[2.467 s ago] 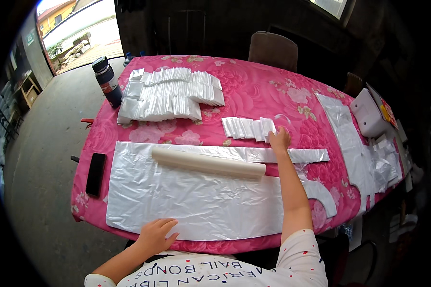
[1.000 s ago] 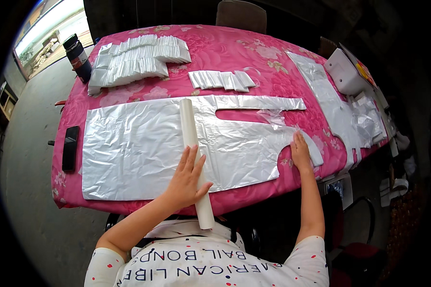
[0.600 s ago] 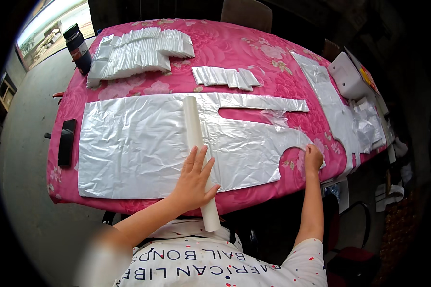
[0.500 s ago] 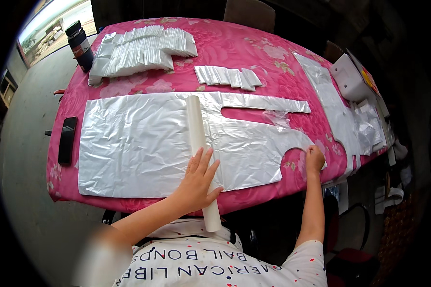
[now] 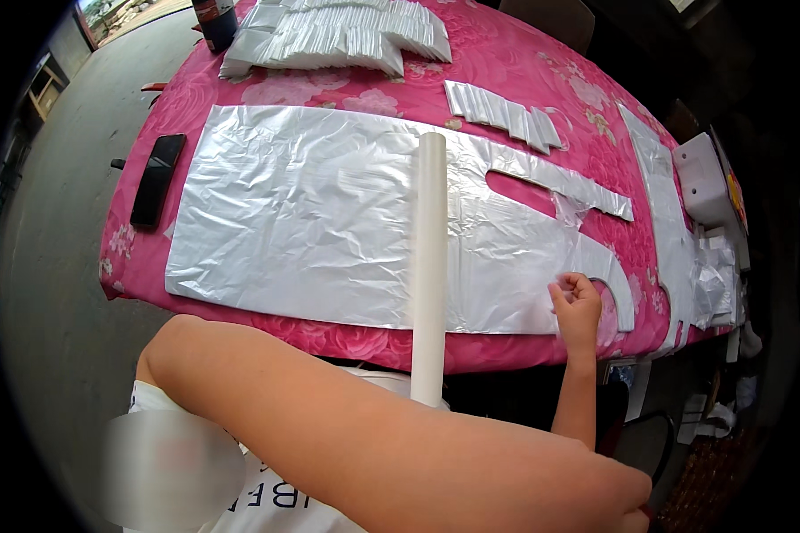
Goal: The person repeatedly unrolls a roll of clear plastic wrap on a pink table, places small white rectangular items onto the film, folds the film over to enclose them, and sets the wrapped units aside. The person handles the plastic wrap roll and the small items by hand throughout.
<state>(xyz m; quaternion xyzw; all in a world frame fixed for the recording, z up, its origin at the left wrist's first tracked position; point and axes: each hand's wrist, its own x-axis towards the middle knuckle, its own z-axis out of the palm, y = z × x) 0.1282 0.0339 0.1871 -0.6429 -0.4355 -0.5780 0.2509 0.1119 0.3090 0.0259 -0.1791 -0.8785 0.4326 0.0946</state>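
A stack of white plastic T-shirt bags (image 5: 311, 213) lies flat on the table, its cut-out handles toward the right. Across it, running front to back, rests a white tube (image 5: 430, 249) whose near end sticks out past the table edge. My right hand (image 5: 581, 300) is over the near handle cut-out, thumb and fingers curled together in a pinch; whether film is between them cannot be made out. My left arm reaches across my body to the lower right. My left hand (image 5: 633, 505) is low there, off the bags, its fingers mostly hidden.
A pink floral cloth covers the table (image 5: 364, 342). A black phone (image 5: 158, 182) lies at left. Folded white packets are in a big pile (image 5: 329, 35) and a small row (image 5: 502, 115). More bags (image 5: 667, 204) and a white box (image 5: 704, 178) are at right. A dark bottle (image 5: 215, 22) stands far left.
My left hand has left the tube and swung across to the lower right. My right hand has come off the handle tip, slightly leftward. The view has shifted, and the tube lies straighter.
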